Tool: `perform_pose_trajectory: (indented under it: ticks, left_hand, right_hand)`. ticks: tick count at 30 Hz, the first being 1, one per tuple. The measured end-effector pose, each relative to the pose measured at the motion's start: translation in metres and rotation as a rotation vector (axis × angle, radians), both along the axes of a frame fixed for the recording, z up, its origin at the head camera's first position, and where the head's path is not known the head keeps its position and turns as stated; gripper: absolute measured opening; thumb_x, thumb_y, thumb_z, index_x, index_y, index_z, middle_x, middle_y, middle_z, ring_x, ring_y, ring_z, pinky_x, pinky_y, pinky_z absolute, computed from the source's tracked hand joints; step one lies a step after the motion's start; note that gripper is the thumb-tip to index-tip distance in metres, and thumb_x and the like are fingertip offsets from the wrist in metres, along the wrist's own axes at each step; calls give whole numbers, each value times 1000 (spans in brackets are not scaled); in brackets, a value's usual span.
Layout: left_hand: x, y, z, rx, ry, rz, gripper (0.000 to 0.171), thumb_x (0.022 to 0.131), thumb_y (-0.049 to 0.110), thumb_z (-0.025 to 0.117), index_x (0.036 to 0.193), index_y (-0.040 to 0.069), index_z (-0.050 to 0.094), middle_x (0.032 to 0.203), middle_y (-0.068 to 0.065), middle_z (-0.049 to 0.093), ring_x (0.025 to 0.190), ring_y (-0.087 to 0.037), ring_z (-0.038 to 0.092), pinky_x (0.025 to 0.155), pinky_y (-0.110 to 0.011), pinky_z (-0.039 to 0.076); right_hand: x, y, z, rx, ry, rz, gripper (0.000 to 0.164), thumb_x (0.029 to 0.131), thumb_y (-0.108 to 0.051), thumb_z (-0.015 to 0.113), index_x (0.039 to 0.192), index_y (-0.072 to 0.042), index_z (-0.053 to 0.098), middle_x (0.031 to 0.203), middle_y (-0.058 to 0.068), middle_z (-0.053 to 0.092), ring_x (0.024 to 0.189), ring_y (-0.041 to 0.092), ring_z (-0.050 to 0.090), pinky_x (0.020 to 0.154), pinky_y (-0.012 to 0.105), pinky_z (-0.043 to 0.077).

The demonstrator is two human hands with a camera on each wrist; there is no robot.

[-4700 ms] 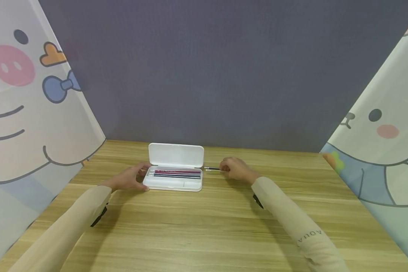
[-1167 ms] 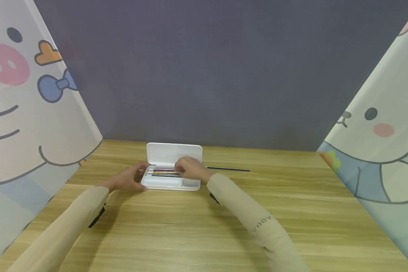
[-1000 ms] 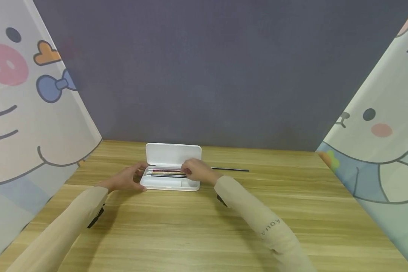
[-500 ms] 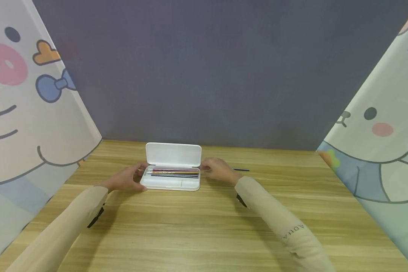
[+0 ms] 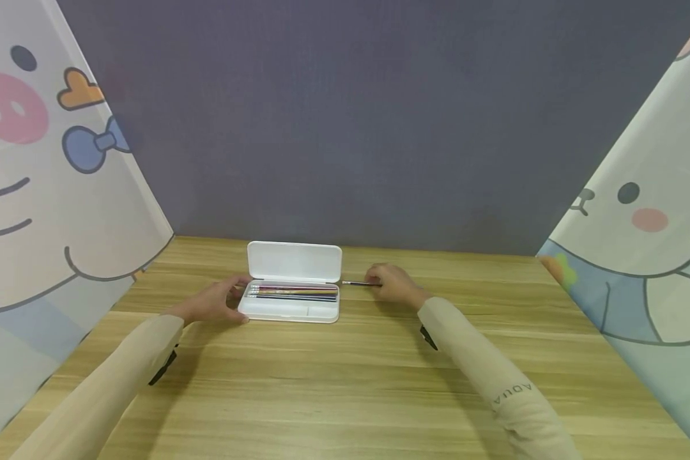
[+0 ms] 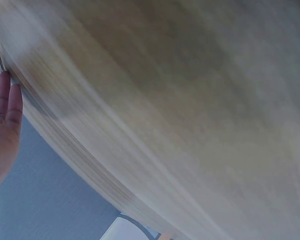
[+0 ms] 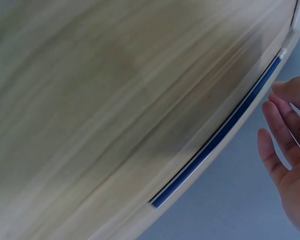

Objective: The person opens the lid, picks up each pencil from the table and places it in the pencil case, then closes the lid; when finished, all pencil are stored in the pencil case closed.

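Observation:
A white pencil case (image 5: 276, 309) stands with its lid (image 5: 294, 260) raised. Several pencils (image 5: 296, 292), among them dark red, yellow and dark ones, lie side by side in its back compartment. My left hand (image 5: 214, 303) holds the case's left end, thumb at the front corner and fingers toward the back. In the left wrist view its fingers (image 6: 4, 95) reach the case's edge. My right hand (image 5: 395, 286) is over a dark pencil with a white end (image 5: 353, 283), right of the case. The right wrist view shows this blue pencil (image 7: 217, 135) on the table, apart from the loosely spread fingers.
The wood-grain table (image 5: 322, 383) extends in front of the case and to both sides. A dark grey panel (image 5: 345, 128) rises behind the table. Cartoon-printed sheets (image 5: 63, 211) flank it at left and right.
A yellow pencil has come into the case, where my right hand was one second ago. That hand has since moved right to the pencil on the table. The left hand stays in place.

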State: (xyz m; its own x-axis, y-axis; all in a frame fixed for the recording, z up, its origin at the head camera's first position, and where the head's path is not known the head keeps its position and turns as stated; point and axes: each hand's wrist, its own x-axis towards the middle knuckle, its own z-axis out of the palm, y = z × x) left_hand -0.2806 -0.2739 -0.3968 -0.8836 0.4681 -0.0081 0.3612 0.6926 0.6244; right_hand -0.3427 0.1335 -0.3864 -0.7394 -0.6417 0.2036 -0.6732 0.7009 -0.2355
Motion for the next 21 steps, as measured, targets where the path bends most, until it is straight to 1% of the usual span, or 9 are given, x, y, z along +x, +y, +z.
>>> perform_pose_trajectory:
  ticks: [2,6,10,14,21]
  left_hand:
    - [-1,-1,-1,9,-12,2,80,68,23,80,131,2,35,118,-22,54,102,-32,56,87,-48,46]
    - [-2,-3,-2,10,-15,0,80,68,24,80,131,2,35,118,-22,54,103,-32,56,87,-48,46]
    - [-3,-4,-3,7,-13,3,81,68,25,80,132,2,34,120,-23,53,104,-34,56,87,-49,46]
    - [-3,-4,-3,10,-17,4,81,68,26,80,132,2,34,121,-24,52,105,-34,55,87,-49,46]
    - [-2,-4,-3,4,-15,2,80,69,26,79,131,2,34,122,-24,52,106,-35,55,88,-49,46]
  right_hand:
    - [-2,4,-1,-5,-3,-3,20,72,4,63,90,-5,67,87,5,66,82,19,61,74,33,50]
    - [-8,12,-4,4,-8,-22,23,71,7,61,90,-5,67,87,5,66,80,18,61,72,31,51]
    - [-11,18,-6,22,-2,-31,23,72,7,60,89,-5,68,85,5,67,78,18,62,70,30,51]
    - [-12,21,-6,36,-18,-32,22,72,7,60,88,-5,68,85,5,67,77,18,61,69,30,50]
    - [-12,22,-5,50,-19,-29,20,74,7,59,87,-5,68,83,6,65,74,17,59,64,28,48]
